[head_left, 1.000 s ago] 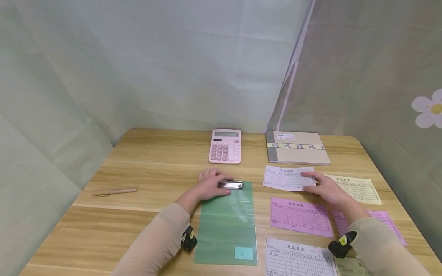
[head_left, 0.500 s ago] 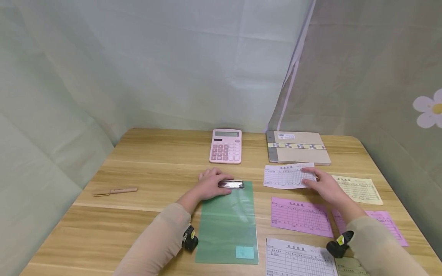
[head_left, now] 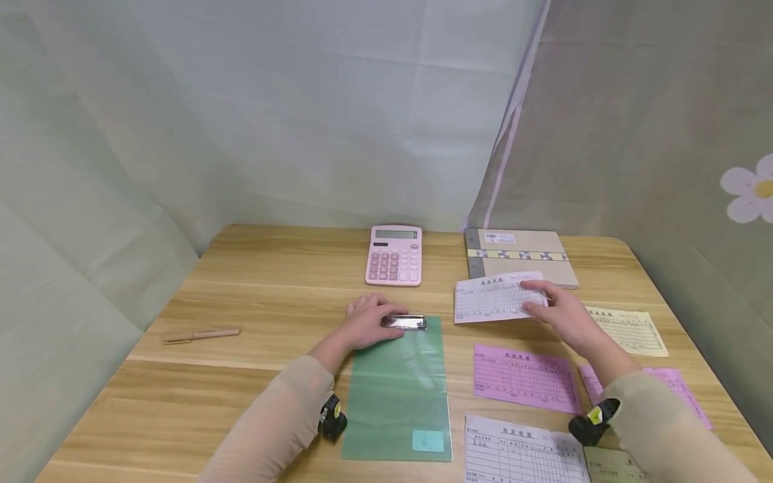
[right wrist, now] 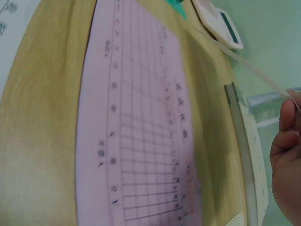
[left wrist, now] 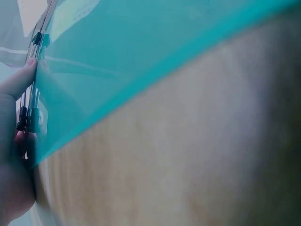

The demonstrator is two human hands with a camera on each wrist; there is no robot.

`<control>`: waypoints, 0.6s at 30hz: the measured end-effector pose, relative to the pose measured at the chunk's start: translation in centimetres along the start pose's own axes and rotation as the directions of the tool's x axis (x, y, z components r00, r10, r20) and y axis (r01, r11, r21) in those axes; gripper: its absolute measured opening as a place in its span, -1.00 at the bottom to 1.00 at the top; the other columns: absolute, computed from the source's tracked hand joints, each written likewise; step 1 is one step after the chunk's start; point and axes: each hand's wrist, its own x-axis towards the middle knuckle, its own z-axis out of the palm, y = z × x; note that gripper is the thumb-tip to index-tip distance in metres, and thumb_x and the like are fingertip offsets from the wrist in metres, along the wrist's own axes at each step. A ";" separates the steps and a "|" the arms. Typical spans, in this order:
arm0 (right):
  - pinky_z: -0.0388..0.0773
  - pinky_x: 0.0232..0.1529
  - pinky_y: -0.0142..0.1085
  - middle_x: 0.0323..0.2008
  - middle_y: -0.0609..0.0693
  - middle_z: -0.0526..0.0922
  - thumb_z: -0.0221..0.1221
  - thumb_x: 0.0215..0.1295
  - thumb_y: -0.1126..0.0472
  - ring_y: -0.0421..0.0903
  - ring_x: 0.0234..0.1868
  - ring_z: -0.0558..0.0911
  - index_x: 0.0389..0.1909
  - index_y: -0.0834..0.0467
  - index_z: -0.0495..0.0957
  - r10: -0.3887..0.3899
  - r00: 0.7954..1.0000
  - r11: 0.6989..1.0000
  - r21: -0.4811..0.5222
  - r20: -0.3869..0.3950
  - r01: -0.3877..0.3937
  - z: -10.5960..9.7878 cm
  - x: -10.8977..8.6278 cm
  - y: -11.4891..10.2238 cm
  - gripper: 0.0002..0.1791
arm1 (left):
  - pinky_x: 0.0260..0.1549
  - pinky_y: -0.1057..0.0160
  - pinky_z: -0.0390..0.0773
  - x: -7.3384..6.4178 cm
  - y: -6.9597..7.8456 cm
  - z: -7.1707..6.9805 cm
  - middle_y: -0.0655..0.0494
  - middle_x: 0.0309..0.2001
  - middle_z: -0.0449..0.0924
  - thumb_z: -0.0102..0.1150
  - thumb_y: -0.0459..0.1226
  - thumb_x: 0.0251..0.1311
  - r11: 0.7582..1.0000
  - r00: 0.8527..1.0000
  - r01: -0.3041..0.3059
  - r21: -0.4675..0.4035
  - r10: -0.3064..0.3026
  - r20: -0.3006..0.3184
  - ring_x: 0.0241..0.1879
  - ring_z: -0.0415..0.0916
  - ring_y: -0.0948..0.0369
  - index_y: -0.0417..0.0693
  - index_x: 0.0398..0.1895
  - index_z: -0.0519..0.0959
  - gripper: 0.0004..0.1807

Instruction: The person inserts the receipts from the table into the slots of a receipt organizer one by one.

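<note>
A green clip folder [head_left: 395, 389] with a light blue label lies on the table. My left hand [head_left: 367, 325] grips the metal clip [head_left: 409, 323] at its top edge, thumb on the near side and fingers on the far side. In the left wrist view the thumb [left wrist: 24, 77] rests against the clip beside the translucent green sheet. To the right, my right hand [head_left: 566, 320] pinches a white receipt slip [head_left: 488, 300] by its right end, raised off the table. From the right wrist, that slip [right wrist: 254, 70] appears edge-on.
Pink receipts [head_left: 525, 378] [right wrist: 141, 122], a white one [head_left: 522, 456] and yellowish ones [head_left: 631, 332] lie at the right. A pink calculator [head_left: 394, 256] and a beige notebook [head_left: 525, 268] sit at the back. A pen [head_left: 201, 335] lies at the left.
The white receipt has been lifted and moved slightly left and toward the back by my right hand, now overlapping the notebook's front edge in view. My left hand has stayed on the clip.
</note>
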 end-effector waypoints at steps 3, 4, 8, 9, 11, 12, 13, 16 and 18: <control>0.04 0.22 0.20 0.37 0.23 0.14 0.16 0.24 -0.13 0.30 0.35 0.06 0.29 0.10 0.31 -0.019 1.000 1.000 0.010 -0.006 0.019 0.0 0.1 -0.5 -0.33 | -0.10 0.07 0.08 0.0 0.0 0.0 0.24 -0.13 0.34 0.22 0.14 0.07 1.000 1.000 0.002 -0.001 -0.002 -0.002 -0.17 0.19 0.21 0.38 0.11 0.51 -0.51; 0.07 0.22 0.19 0.36 0.23 0.15 0.16 0.24 -0.13 0.28 0.35 0.08 0.29 0.10 0.31 -0.023 1.000 1.000 0.010 -0.009 0.023 0.0 0.1 -0.7 -0.33 | -0.10 0.07 0.08 0.0 0.0 0.0 0.24 -0.12 0.34 0.21 0.15 0.07 1.000 1.000 0.004 0.003 -0.004 -0.002 -0.17 0.19 0.21 0.38 0.12 0.51 -0.51; 0.27 0.12 0.05 0.32 0.21 0.24 0.17 0.24 -0.11 0.18 0.27 0.26 0.27 0.11 0.33 -0.048 0.999 0.999 0.021 -0.015 0.048 0.1 0.0 -1.3 -0.35 | -0.09 0.07 0.09 0.0 -0.1 0.1 0.24 -0.12 0.35 0.21 0.15 0.07 1.000 1.000 0.004 0.015 -0.004 -0.003 -0.16 0.19 0.22 0.38 0.12 0.50 -0.50; 0.32 0.08 0.00 0.31 0.19 0.26 0.17 0.24 -0.10 0.15 0.22 0.31 0.27 0.11 0.33 -0.053 0.999 0.998 0.026 -0.012 0.053 0.2 0.0 -1.4 -0.36 | -0.10 0.07 0.09 0.0 -0.1 0.1 0.24 -0.12 0.35 0.21 0.15 0.07 1.000 1.000 0.002 0.014 -0.002 -0.004 -0.16 0.20 0.21 0.39 0.12 0.50 -0.50; 0.37 0.00 -0.09 0.29 0.16 0.30 0.17 0.25 -0.09 0.09 0.14 0.38 0.26 0.11 0.34 -0.059 0.998 0.997 0.041 0.000 0.059 0.3 -0.1 -1.7 -0.38 | -0.10 0.07 0.09 0.0 -0.1 0.0 0.24 -0.12 0.36 0.21 0.15 0.07 1.000 1.000 -0.001 0.015 0.001 -0.006 -0.16 0.20 0.21 0.38 0.12 0.50 -0.50; 0.39 -0.04 -0.11 0.27 0.15 0.32 0.17 0.25 -0.09 0.08 0.08 0.41 0.26 0.10 0.34 -0.062 0.998 0.997 0.048 0.009 0.061 0.4 -0.2 -1.8 -0.38 | -0.11 0.08 0.09 0.0 0.0 0.0 0.24 -0.12 0.36 0.21 0.15 0.07 1.000 1.000 -0.002 0.015 0.002 -0.006 -0.16 0.20 0.21 0.39 0.12 0.51 -0.50; 0.40 -0.05 -0.14 0.26 0.13 0.33 0.17 0.25 -0.08 0.05 0.06 0.42 0.26 0.09 0.34 -0.064 0.998 0.997 0.054 0.019 0.063 0.5 -0.3 -1.9 -0.39 | -0.11 0.08 0.09 0.0 0.0 0.0 0.24 -0.12 0.36 0.22 0.14 0.07 1.000 1.000 -0.002 0.012 0.002 -0.008 -0.16 0.20 0.21 0.38 0.11 0.51 -0.51; 0.41 -0.05 -0.16 0.24 0.09 0.35 0.18 0.25 -0.06 0.01 0.04 0.43 0.24 0.07 0.37 -0.073 0.996 0.995 0.075 0.055 0.069 0.9 -0.4 -2.0 -0.42 | -0.13 0.08 0.09 0.0 0.1 0.0 0.24 -0.14 0.36 0.22 0.13 0.07 1.000 1.000 0.002 0.008 -0.002 -0.010 -0.16 0.20 0.20 0.37 0.10 0.52 -0.52; 0.41 -0.03 -0.16 0.23 0.08 0.37 0.19 0.24 -0.04 0.00 0.06 0.44 0.22 0.07 0.39 -0.079 0.994 0.994 0.087 0.080 0.072 1.2 -0.5 -2.0 -0.44 | -0.14 0.09 0.10 0.0 0.1 0.0 0.24 -0.14 0.35 0.22 0.13 0.07 1.000 1.000 0.006 0.008 -0.005 -0.012 -0.17 0.20 0.20 0.37 0.09 0.53 -0.53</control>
